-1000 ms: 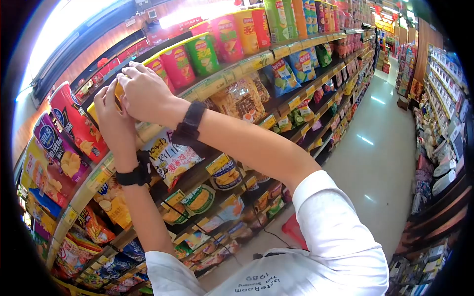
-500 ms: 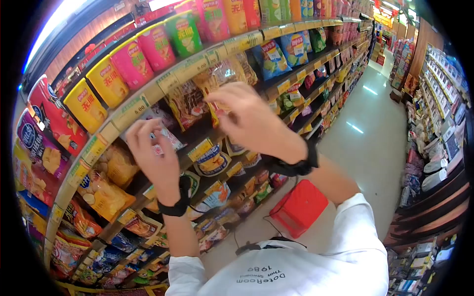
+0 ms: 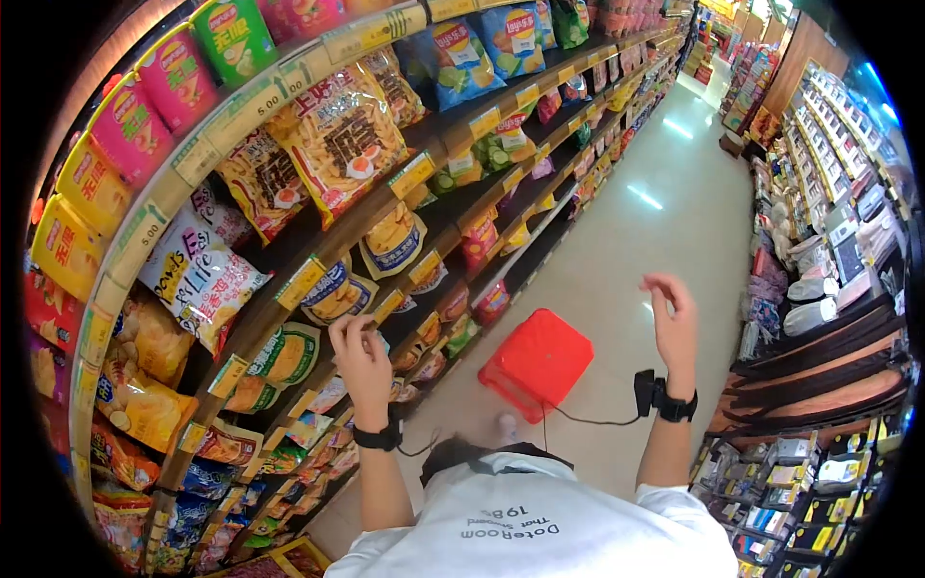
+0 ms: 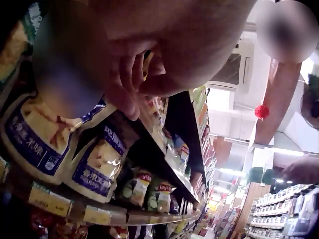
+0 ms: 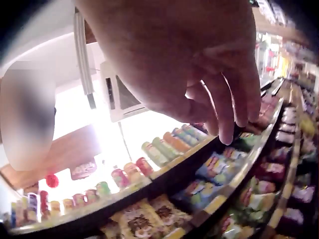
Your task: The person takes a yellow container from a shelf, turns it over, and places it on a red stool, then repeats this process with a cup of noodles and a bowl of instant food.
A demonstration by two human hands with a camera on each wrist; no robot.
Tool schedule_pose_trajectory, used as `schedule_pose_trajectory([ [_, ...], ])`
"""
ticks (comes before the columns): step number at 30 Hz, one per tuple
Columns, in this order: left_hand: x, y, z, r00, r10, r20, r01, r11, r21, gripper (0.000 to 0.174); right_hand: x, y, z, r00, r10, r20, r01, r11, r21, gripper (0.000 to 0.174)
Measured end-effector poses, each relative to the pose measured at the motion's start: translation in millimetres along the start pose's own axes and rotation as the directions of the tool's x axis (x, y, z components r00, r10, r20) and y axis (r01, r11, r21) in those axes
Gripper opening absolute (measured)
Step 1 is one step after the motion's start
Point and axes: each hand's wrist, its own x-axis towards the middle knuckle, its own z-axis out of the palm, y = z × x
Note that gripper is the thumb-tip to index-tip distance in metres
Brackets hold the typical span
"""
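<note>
Fingers (image 3: 345, 330) of left hand (image 3: 364, 366) curl loosely beside snack bags (image 3: 332, 294).

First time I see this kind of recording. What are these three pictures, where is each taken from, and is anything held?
No machine here: a person in a shop aisle wears three cameras. The wide round picture comes from the head and looks down on both arms. The left hand is up by the shelves of chip bags; the right hand is raised over the floor, near a red basket. The other two come from the wrists: close up, the left fingers before chip bags, the right fingers before shelves. Both hands hold nothing.
</note>
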Motion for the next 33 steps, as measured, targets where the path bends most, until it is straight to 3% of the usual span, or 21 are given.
schedule_pose_trajectory([
  [3, -7, -10, 6, 0.996, -0.067, 0.066, 0.068, 0.998, -0.015, 0.016, -28, 23, -14, 0.986, 0.144, -0.08, -0.152, 0.982, -0.109, 0.016],
  [4, -6, -11, 8, 0.998, -0.024, 0.061, 0.025, 0.999, -0.02, 0.016, -39, 29, -15, 0.974, 0.195, -0.112, -0.208, 0.97, -0.125, 0.015],
  [6, 2, -13, 10, 0.996, 0.074, 0.057, -0.072, 0.997, -0.033, 0.016, -62, 35, -17, 0.968, 0.183, -0.169, -0.206, 0.97, -0.13, 0.015],
  [12, 28, -18, 34, 0.984, 0.048, 0.171, -0.005, 0.97, -0.242, 0.023, -100, 7, -19, 0.947, 0.133, -0.292, -0.199, 0.957, -0.211, 0.013],
  [13, 29, -15, 38, 0.969, 0.067, 0.237, -0.014, 0.976, -0.218, 0.017, -105, -1, -20, 0.949, 0.115, -0.293, -0.194, 0.948, -0.253, 0.013],
  [16, 26, -7, 59, 0.953, 0.209, 0.22, -0.134, 0.941, -0.312, 0.017, -117, -18, -27, 0.948, 0.114, -0.298, -0.205, 0.934, -0.294, 0.011],
  [18, 19, 12, 62, 0.949, 0.148, 0.279, -0.047, 0.94, -0.338, 0.022, -124, -22, -29, 0.938, 0.163, -0.307, -0.24, 0.942, -0.232, 0.012],
  [20, 13, 17, 72, 0.932, 0.203, 0.299, -0.081, 0.924, -0.374, 0.02, -127, -30, -31, 0.947, 0.032, -0.32, -0.151, 0.923, -0.354, 0.013],
  [21, 12, 20, 76, 0.917, 0.23, 0.327, -0.099, 0.922, -0.374, 0.019, -129, -32, -33, 0.947, -0.03, -0.32, -0.112, 0.903, -0.415, 0.014],
  [25, 20, 39, 82, 0.9, 0.292, 0.325, -0.168, 0.918, -0.359, 0.016, -134, -17, -40, 0.948, -0.046, -0.315, -0.105, 0.889, -0.447, 0.018],
  [28, 24, 48, 95, 0.883, 0.251, 0.397, -0.093, 0.922, -0.375, 0.018, -125, -4, -47, 0.948, -0.058, -0.313, -0.097, 0.884, -0.458, 0.019],
  [29, 24, 54, 102, 0.888, 0.307, 0.341, -0.19, 0.922, -0.337, 0.018, -121, 1, -50, 0.945, -0.061, -0.321, -0.099, 0.883, -0.459, 0.019],
  [33, 15, 82, 141, 0.873, 0.348, 0.341, -0.259, 0.924, -0.282, 0.017, -107, 29, -73, 0.941, -0.027, -0.337, -0.124, 0.9, -0.419, 0.019],
])
